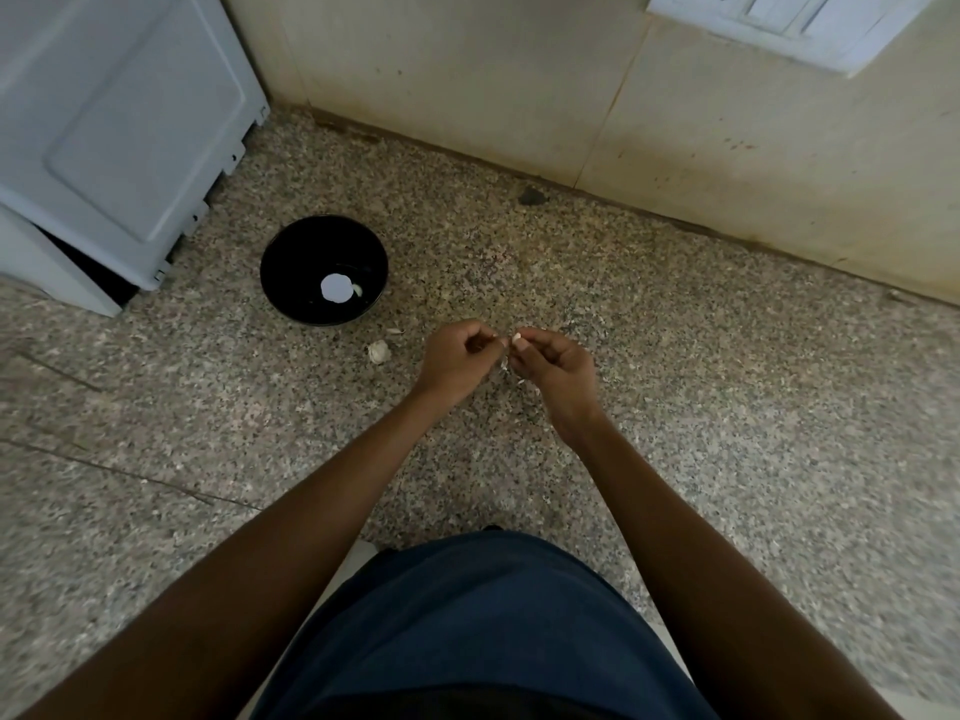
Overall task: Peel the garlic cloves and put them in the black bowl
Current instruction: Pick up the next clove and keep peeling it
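Note:
My two hands meet over the speckled counter, right of the black bowl (291, 252). My right hand (553, 368) pinches a small garlic clove (517, 338) at its fingertips. My left hand (457, 356) has curled fingers that pinch at the clove's skin, touching the right fingertips. Thin peel hangs below the two hands. Inside the bowl lie a round white spot and a small peeled clove (357, 290). A garlic bulb piece (378, 351) and a loose clove (396, 331) rest on the counter just below the bowl.
A grey-white appliance (114, 137) stands at the back left, close to the bowl. A tiled wall (571, 96) runs along the back, with a switch plate (789, 23) at the top right. A small dark lump (531, 197) lies by the wall.

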